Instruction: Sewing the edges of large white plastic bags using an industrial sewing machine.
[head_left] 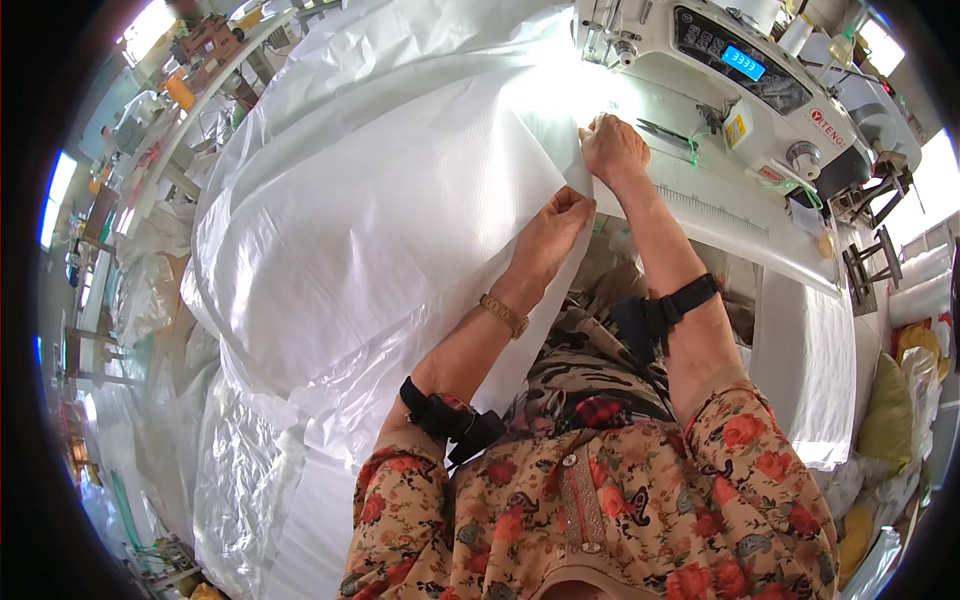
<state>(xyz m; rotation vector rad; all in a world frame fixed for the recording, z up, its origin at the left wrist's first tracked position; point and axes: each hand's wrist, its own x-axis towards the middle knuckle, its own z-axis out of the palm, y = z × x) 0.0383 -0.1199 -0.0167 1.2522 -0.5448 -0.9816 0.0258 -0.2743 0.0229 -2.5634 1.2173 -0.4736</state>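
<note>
A large sheet of white woven plastic fabric (380, 230) spreads over the left of the sewing table and hangs down beside my lap. My left hand (555, 230) pinches its edge, fingers closed together. Slightly farther away and to the right, my right hand (613, 150) is closed on the same edge, close to the glare of the sewing machine's lamp. The white sewing machine (740, 70) stands just beyond, with a lit blue display on its head. Bright light washes out the needle area, so the needle and presser foot cannot be made out.
A pair of dark thread snips (663, 134) lies on the machine bed, with green thread nearby. A printed ruler scale (715, 208) runs along the table's front part. White sheeting (805, 360) hangs at the right; clear plastic (240, 490) heaps at lower left. A green cushion-like bundle (886, 415) sits far right.
</note>
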